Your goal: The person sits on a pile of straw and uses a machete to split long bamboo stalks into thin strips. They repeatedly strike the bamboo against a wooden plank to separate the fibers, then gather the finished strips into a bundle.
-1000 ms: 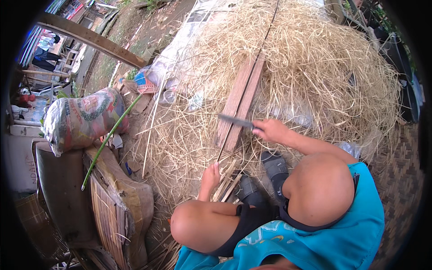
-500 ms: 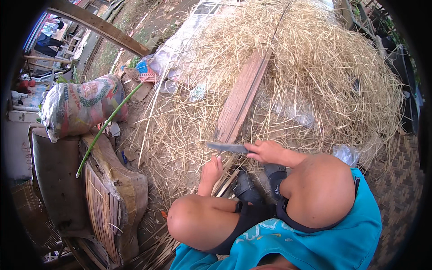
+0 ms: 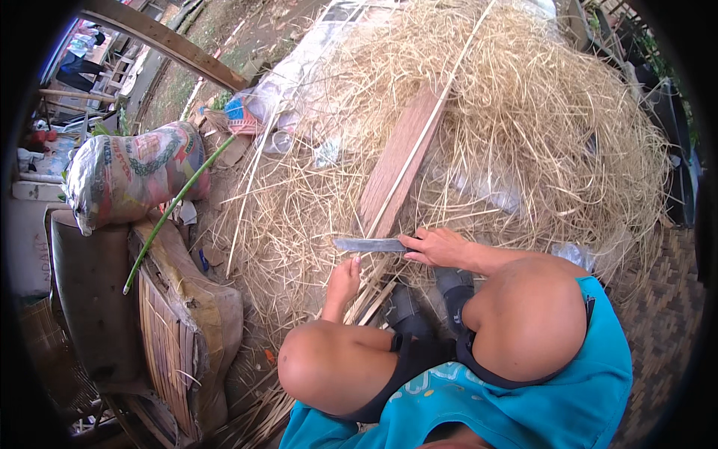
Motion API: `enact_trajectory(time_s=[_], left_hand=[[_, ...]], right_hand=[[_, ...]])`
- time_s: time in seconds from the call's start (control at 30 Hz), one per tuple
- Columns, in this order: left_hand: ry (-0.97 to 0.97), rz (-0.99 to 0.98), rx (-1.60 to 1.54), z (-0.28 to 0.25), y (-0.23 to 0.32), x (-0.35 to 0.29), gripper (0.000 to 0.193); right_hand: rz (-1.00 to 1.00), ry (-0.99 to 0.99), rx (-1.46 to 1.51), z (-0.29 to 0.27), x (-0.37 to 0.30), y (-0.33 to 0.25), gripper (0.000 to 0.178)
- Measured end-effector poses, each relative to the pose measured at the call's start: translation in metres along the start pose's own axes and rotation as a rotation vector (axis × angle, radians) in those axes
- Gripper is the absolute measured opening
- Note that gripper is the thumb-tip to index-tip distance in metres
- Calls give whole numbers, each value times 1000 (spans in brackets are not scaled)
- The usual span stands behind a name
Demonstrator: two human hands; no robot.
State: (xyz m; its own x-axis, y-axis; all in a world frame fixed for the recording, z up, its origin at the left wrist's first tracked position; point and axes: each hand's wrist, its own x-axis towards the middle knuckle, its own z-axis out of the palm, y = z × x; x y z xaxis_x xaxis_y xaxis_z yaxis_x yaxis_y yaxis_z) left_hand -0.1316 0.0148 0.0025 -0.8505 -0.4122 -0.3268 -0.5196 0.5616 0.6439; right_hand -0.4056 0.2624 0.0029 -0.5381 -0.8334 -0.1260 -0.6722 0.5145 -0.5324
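Observation:
My right hand (image 3: 437,248) grips the dark handle of a knife (image 3: 370,245). Its broad grey blade points left, lying across a long, thin bamboo strip (image 3: 419,142). The strip's pale face shows as it runs away from me over a brown wooden board (image 3: 393,168) and up across the straw-like shavings. Just below the blade, my left hand (image 3: 344,281) is closed in a pinch at the strip's near end; the fingers partly hide that end. Between my feet and left hand lie several more split strips (image 3: 372,299).
A large heap of curly pale shavings (image 3: 553,112) spreads ahead and right. On the left stand a worn seat (image 3: 202,299), a stuffed sack (image 3: 138,172) and a slanting green stick (image 3: 179,198). Woven matting (image 3: 666,299) lies at the right. A wooden beam (image 3: 164,45) crosses the far left.
The strip's pale face now shows where a dark edge lay before, and it has shifted slightly on the board. The knife has turned level and moved a little left with my right hand.

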Motion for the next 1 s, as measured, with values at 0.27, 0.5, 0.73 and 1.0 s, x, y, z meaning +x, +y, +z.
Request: enact_trajectory(time_s=[0.27,0.5,0.73,1.0], left_hand=[[-146,-190,-150,-13,-65,-42,55],[4,81,-127,13,-20,10,42],[-89,-15,-131,11,-12,11,43],[-71,-86,-10,-10,-7,-3,47]], right_hand=[[151,282,66,-20,12,64,44],[156,136,-12,-28,-6,48,40],[272,122,116,-52,-2,64,38],[317,-13,214,-25,1,29,44]])
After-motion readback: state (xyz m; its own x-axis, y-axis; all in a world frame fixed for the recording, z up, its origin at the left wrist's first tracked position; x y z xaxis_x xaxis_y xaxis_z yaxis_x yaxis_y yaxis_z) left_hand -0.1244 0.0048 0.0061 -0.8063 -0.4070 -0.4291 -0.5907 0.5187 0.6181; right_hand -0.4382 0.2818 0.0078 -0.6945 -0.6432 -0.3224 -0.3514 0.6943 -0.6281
